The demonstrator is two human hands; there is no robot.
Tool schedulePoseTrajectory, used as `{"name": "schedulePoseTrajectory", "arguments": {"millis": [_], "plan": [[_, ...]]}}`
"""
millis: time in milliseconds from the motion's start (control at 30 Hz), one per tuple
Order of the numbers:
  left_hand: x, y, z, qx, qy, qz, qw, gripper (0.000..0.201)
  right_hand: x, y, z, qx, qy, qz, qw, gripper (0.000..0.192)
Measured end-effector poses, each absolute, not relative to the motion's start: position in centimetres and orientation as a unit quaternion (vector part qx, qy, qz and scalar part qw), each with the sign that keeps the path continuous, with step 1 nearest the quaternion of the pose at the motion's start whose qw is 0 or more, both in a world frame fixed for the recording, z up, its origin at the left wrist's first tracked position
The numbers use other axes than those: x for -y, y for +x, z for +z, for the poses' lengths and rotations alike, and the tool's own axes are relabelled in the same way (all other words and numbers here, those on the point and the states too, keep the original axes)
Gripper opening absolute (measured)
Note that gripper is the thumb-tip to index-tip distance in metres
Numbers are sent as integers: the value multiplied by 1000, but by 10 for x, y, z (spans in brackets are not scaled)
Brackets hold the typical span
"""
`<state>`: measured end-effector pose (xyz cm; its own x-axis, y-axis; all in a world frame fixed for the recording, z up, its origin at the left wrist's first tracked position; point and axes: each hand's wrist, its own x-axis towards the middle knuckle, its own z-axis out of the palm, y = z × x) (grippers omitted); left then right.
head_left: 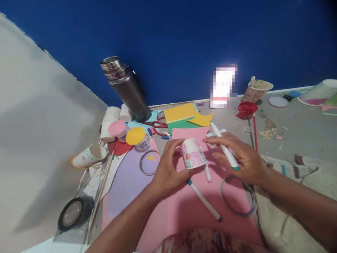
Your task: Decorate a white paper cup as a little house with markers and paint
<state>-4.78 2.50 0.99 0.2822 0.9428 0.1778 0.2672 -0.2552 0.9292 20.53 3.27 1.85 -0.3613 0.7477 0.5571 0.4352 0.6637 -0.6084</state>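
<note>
My left hand (172,167) grips a small white paper cup (192,153) between thumb and fingers. Pink, green and red marker drawings cover the cup's side, and it is turned upside down. To its right, my right hand (242,156) holds a white marker (225,147) with a teal end, slanting between thumb and fingers, apart from the cup. Under my hands lies a pink paper sheet (184,211). A marker with teal and blue ends (204,200) rests on it, and a pink-ended marker (207,173) lies partly behind the cup.
Two tape rolls (141,165) (222,193) flank my hands. Decorated cups with yellow (135,136) and pink (117,128) tops stand left, near stacked cups (107,121) and a steel flask (129,91). Red-handled scissors (158,123) lie beside yellow paper (180,112). A cloth (284,203) covers the right side.
</note>
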Motion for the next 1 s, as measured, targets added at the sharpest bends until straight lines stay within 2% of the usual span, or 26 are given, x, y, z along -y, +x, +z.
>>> {"name": "schedulePoseTrajectory", "arguments": {"millis": [67,267,567,1000], "plan": [[-26,-49,9,-440,691,399,412,68,-30,207,20,790,-359,189,459,31],[-26,-50,8,-435,689,407,413,71,-26,213,23,787,-314,189,497,30],[-26,-50,6,-433,693,402,413,73,-19,207,25,713,-413,269,498,8],[-24,-48,8,-423,714,392,397,69,-21,202,31,712,-404,316,481,13]]}}
